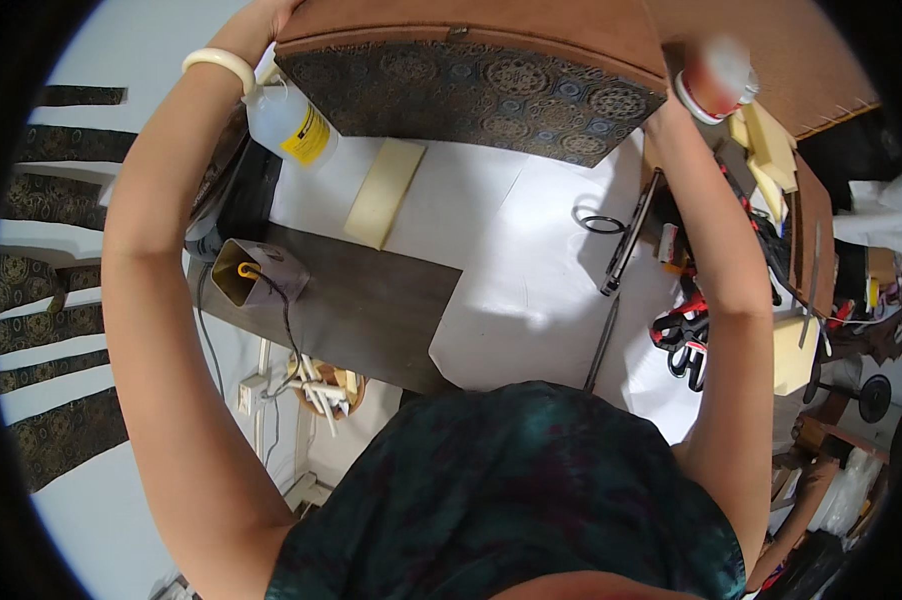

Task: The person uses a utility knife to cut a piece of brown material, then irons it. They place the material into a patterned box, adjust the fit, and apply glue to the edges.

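Note:
A brown box (pixel 391 25) with a dark, medallion-patterned fabric face (pixel 471 95) is raised at the top of the view, tilted so that this face shows. A small metal piece (pixel 458 34) sits on its brown edge. My left hand (pixel 279 14) holds the box by its left end, mostly cut off by the frame's upper edge. At the opposite end my right hand (pixel 659 116) grips it, with the fingers largely hidden behind it. Just below my left wrist stands a translucent bottle (pixel 276 115) with a yellow label.
A cream foam strip (pixel 386 190) lies on white paper (pixel 511 290). To its left, a cardboard holder (pixel 261 272) contains a yellow-handled tool. Black rod-like tools (pixel 631 235) and red-black clamps (pixel 683 325) lie at right. Patterned fabric strips (pixel 61 195) hang on the left wall.

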### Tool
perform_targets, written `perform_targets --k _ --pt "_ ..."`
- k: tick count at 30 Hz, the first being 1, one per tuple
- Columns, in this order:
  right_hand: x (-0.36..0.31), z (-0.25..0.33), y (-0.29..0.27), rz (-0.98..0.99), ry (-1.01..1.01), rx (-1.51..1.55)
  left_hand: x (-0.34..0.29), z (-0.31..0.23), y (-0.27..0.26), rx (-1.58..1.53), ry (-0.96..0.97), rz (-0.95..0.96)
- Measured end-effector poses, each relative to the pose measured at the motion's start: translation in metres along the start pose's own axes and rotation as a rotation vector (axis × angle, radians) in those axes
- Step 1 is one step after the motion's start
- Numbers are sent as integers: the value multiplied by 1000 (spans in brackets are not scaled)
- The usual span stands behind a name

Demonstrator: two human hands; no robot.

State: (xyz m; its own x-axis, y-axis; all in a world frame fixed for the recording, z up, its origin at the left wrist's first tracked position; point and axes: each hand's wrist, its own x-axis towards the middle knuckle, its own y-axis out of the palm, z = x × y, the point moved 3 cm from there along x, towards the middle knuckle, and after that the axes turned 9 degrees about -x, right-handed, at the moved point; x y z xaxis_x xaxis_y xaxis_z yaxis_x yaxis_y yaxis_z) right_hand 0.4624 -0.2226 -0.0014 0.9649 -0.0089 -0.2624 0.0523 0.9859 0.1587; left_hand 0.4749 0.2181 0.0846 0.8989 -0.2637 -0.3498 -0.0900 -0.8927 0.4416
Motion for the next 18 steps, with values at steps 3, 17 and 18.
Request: perform_targets --k 3,17,18 --pt "5 -2 2 21 11 19 -9 -4 0 48 12 -168" --pt "-59 67 -43 -159 -448 -202 -125 -43 78 782 626 -438" --pt "-81 82 -49 -107 -573 -237 -145 -51 89 686 718 -296"
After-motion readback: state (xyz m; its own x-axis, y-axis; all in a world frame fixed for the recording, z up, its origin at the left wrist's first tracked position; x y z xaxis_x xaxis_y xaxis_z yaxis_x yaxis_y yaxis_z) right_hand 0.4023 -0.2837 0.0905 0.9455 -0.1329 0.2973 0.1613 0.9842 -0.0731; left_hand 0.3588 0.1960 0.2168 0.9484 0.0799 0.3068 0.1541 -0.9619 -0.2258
